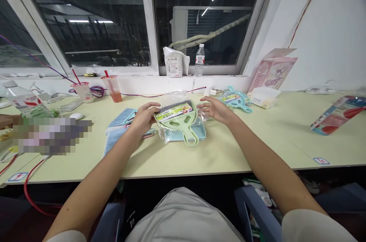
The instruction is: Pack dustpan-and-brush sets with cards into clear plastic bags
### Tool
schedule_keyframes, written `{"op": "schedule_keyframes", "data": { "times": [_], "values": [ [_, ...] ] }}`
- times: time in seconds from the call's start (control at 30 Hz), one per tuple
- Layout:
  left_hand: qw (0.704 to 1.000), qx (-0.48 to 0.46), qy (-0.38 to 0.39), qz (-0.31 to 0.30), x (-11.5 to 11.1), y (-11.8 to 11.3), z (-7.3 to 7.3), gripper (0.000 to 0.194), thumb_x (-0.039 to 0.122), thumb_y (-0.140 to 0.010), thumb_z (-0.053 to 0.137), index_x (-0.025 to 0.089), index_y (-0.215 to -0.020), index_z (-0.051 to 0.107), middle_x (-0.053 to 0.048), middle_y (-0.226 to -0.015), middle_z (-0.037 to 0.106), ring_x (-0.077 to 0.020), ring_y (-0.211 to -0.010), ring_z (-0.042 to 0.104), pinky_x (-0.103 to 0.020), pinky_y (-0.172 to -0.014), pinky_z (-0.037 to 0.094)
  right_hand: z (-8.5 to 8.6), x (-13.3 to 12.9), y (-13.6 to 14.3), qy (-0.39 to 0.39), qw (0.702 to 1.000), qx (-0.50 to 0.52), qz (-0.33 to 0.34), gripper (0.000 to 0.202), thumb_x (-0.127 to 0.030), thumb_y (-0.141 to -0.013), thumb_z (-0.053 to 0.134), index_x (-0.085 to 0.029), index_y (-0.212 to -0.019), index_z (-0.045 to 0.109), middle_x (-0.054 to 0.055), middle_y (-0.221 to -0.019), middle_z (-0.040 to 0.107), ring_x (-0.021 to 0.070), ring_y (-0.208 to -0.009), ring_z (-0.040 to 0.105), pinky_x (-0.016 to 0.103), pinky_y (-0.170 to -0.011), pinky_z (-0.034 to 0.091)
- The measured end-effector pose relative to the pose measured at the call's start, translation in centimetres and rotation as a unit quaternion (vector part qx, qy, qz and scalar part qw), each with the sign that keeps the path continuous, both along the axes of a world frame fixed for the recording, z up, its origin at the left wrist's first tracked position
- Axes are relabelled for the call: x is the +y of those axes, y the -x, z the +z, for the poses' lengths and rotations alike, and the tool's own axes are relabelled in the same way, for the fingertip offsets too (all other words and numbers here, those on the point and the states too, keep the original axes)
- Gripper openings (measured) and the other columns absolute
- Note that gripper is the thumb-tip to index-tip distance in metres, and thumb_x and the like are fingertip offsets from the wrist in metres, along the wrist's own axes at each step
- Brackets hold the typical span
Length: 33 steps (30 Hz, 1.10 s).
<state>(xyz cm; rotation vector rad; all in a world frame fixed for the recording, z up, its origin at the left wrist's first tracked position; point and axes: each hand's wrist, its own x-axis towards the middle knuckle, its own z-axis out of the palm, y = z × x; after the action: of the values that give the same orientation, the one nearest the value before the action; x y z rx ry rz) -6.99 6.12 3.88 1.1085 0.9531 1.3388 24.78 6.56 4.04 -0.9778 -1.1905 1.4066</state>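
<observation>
Stn. check, worktop [228, 156] by window. Green dustpan [173, 124], w/ printed label [185, 109], sits at ctr. betw. both hands, handle toward the person, over a pale-blue dustpan [202, 132]. Clear film [163, 135] shows around the pair; whether sealed: can't tell.

L. hand [145, 116]: closed on green dustpan's L. edge, thumb & fingers narrow. R. hand [215, 109]: fingers parted, just beside R. edge, no firm hold seen; contact w/ film can't be confirmed.

Progress (judgement): part-way. Done: green dustpan labelled, film about it. Left: film looks loose, so probably not yet finished. Blue-bristled brushes [120, 123] lie in a pile L. of ctr., no film made out there, so prob. unprocessed. Labelled blue dustpan [237, 99], R. rear nr. tissue box [264, 97], is poss. a completed pc.; unconfirmed.
</observation>
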Motion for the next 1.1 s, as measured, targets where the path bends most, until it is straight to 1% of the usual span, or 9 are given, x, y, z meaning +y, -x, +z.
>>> {"op": "schedule_keyframes", "data": {
  "times": [0.13, 0.2, 0.33, 0.47, 0.6, 0.73, 0.83, 1.0, 1.1],
  "values": [
    [0.999, 0.041, -0.004, -0.034, -0.9, -1.3, -0.7, 0.027, 0.019, -0.062, 0.080, 0.018, -0.087, 0.069, 0.000, -0.065, 0.064, -0.0148, -0.057, 0.063, -0.024, -0.050, 0.051, -1.0, -1.1, 2.7, -0.016, 0.996, 0.020, 0.091, 0.051, -0.021, -0.080, 0.076, -0.029, -0.127, 0.057, 0.001, -0.091, 0.072, 0.0149, -0.070, 0.068, 0.026, -0.062, 0.057],
    [0.998, 0.054, -0.011, -0.029, -1.0, -1.6, -1.0, 0.025, 0.022, -0.063, 0.081, 0.018, -0.084, 0.069, -0.002, -0.068, 0.066, -0.0156, -0.059, 0.064, -0.024, -0.051, 0.051, -1.6, -1.3, 3.7, -0.031, 0.997, 0.015, 0.074, 0.050, -0.015, -0.072, 0.079, -0.025, -0.118, 0.063, -0.001, -0.082, 0.070, 0.0143, -0.067, 0.067, 0.025, -0.062, 0.057],
    [0.998, 0.059, -0.020, -0.030, -1.0, -1.5, -1.2, 0.026, 0.029, -0.064, 0.082, 0.018, -0.085, 0.071, -0.004, -0.080, 0.069, -0.0170, -0.064, 0.066, -0.028, -0.054, 0.055, -2.9, -0.5, 4.1, -0.054, 0.998, 0.026, 0.000, 0.025, -0.016, -0.063, 0.081, -0.018, -0.084, 0.069, 0.000, -0.073, 0.068, 0.0137, -0.062, 0.064, 0.025, -0.058, 0.055],
    [0.998, 0.030, -0.036, -0.043, -1.0, -1.2, -1.0, 0.026, 0.033, -0.069, 0.078, 0.018, -0.090, 0.072, -0.006, -0.094, 0.071, -0.0196, -0.074, 0.069, -0.034, -0.062, 0.059, -3.2, 0.1, 4.0, -0.033, 0.997, 0.046, -0.059, 0.018, -0.015, -0.060, 0.076, -0.016, -0.078, 0.072, 0.000, -0.067, 0.067, 0.0128, -0.057, 0.060, 0.023, -0.052, 0.051],
    [0.997, 0.028, -0.054, -0.051, -0.9, -1.2, -1.1, 0.019, 0.031, -0.073, 0.073, 0.017, -0.086, 0.069, -0.006, -0.085, 0.069, -0.0196, -0.074, 0.068, -0.032, -0.063, 0.057, -2.7, -0.3, 4.8, 0.019, 0.991, 0.091, -0.098, 0.007, -0.017, -0.062, 0.071, -0.016, -0.069, 0.068, 0.002, -0.064, 0.067, 0.0154, -0.058, 0.061, 0.026, -0.049, 0.052],
    [0.996, 0.067, -0.047, -0.047, -0.8, -1.4, -1.5, 0.015, 0.030, -0.073, 0.067, 0.017, -0.081, 0.067, -0.004, -0.078, 0.067, -0.0189, -0.067, 0.066, -0.029, -0.055, 0.053, -2.6, -0.7, 5.5, 0.018, 0.986, 0.097, -0.131, 0.009, -0.015, -0.064, 0.074, -0.016, -0.066, 0.065, 0.002, -0.060, 0.065, 0.0167, -0.057, 0.063, 0.028, -0.053, 0.055],
    [0.996, 0.073, -0.045, -0.040, -0.7, -1.5, -1.7, 0.016, 0.030, -0.072, 0.064, 0.016, -0.078, 0.068, -0.005, -0.076, 0.066, -0.0191, -0.064, 0.066, -0.029, -0.053, 0.052, -2.9, -0.7, 5.4, 0.005, 0.989, 0.084, -0.122, 0.012, -0.008, -0.061, 0.073, -0.014, -0.071, 0.069, 0.003, -0.061, 0.067, 0.0158, -0.057, 0.063, 0.027, -0.056, 0.055],
    [0.998, 0.043, -0.029, -0.042, -0.6, -1.3, -1.5, 0.019, 0.028, -0.071, 0.064, 0.012, -0.080, 0.071, -0.008, -0.074, 0.069, -0.0215, -0.066, 0.068, -0.033, -0.058, 0.055, -3.0, -0.6, 5.1, -0.003, 0.991, 0.075, -0.108, 0.021, -0.003, -0.060, 0.071, -0.013, -0.079, 0.071, 0.004, -0.066, 0.069, 0.0166, -0.060, 0.065, 0.028, -0.058, 0.056],
    [0.996, 0.028, -0.029, -0.081, -0.5, -0.9, -1.4, 0.023, 0.024, -0.069, 0.069, 0.011, -0.088, 0.073, -0.011, -0.080, 0.073, -0.0231, -0.072, 0.071, -0.036, -0.065, 0.058, -3.0, -0.4, 4.8, -0.004, 0.991, 0.077, -0.108, 0.022, -0.003, -0.060, 0.070, -0.013, -0.080, 0.072, 0.005, -0.067, 0.070, 0.0173, -0.060, 0.066, 0.029, -0.058, 0.057]
  ]
}}
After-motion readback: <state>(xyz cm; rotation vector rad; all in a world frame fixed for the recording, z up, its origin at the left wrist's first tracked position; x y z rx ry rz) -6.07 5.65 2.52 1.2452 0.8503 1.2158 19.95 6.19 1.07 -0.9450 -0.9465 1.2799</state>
